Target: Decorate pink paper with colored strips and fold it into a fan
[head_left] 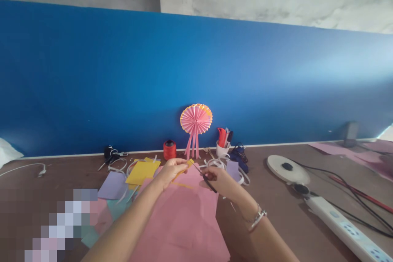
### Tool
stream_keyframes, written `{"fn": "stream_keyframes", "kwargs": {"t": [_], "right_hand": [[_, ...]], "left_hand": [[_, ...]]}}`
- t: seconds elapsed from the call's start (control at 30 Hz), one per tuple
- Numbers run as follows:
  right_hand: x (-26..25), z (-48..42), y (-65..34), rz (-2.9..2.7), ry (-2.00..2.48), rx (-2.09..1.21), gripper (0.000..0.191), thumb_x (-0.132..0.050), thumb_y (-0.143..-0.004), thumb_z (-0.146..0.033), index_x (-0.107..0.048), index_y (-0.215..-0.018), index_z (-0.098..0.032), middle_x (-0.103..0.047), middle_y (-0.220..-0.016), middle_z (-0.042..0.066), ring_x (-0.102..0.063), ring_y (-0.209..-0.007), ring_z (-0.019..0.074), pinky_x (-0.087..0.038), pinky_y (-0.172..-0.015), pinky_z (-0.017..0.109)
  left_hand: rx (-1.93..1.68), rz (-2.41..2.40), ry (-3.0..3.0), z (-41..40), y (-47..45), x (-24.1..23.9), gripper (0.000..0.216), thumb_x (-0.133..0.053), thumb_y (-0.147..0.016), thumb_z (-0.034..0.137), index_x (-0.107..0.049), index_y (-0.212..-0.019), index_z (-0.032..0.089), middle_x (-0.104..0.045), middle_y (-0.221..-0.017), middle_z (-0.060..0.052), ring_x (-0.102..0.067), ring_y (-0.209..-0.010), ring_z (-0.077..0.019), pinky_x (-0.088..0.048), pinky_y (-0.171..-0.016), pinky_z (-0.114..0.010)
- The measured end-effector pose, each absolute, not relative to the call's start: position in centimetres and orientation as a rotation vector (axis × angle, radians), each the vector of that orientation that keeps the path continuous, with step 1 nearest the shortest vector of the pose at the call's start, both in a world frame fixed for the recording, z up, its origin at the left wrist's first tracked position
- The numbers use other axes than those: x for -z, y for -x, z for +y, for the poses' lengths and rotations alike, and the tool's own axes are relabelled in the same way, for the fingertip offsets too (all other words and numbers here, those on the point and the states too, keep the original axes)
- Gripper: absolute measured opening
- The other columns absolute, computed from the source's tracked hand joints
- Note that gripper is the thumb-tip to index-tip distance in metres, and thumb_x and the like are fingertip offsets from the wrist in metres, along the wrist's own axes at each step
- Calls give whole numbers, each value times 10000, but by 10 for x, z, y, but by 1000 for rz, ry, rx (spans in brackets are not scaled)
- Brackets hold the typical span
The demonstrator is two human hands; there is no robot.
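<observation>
My left hand [175,171] pinches a small piece of yellow paper [190,162] above the pink sheets. In my right hand [215,176] is a pair of scissors [209,183] with dark handles, its blades pointing at the yellow paper's edge. Whether the blades touch the paper is hard to make out. Under both hands lie large pink paper sheets [181,229], with a thin yellow strip [183,186] on top. Behind the hands, a round pleated pink paper fan [196,119] with yellow edging and hanging pink strips leans against the blue panel.
Yellow sheets [143,172] and purple paper [113,185] lie at left among white strips. At the back are a red thread spool [169,150], keys [110,154] and a white cup [222,148] of pens. A white power strip [344,221] with cables occupies the right.
</observation>
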State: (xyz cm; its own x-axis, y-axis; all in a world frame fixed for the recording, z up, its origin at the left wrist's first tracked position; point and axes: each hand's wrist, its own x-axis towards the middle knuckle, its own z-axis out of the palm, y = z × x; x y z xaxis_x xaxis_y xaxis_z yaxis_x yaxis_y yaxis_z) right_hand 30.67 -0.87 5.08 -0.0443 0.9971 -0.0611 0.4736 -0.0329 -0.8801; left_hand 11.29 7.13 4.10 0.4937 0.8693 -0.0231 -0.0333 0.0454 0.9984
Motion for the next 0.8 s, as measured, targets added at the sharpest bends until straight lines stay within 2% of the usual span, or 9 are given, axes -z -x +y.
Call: {"fn": "stream_keyframes", "kwargs": {"t": [0.3, 0.8], "right_hand": [[-45, -7, -309, -1573, 1573, -1049, 325, -705, -622, -367, -633, -869, -169, -434, -550, -64, -433, -478, 83, -336, -466, 208], [-46, -7, -307, -1581, 1624, -975, 243, -711, -592, -309, -635, -784, -182, -430, -546, -64, -421, -461, 82, -325, -440, 206]], "left_hand": [[-820, 837, -1352, 71, -114, -42, 247, -646, -653, 295, -690, -828, 127, -623, -629, -8, -548, -634, -130, -406, -710, -263], [-774, 930, -1499, 70, -114, -38, 309, -588, -688, 366, -673, -847, 115, -634, -645, -26, -572, -638, -140, -424, -688, -262]]}}
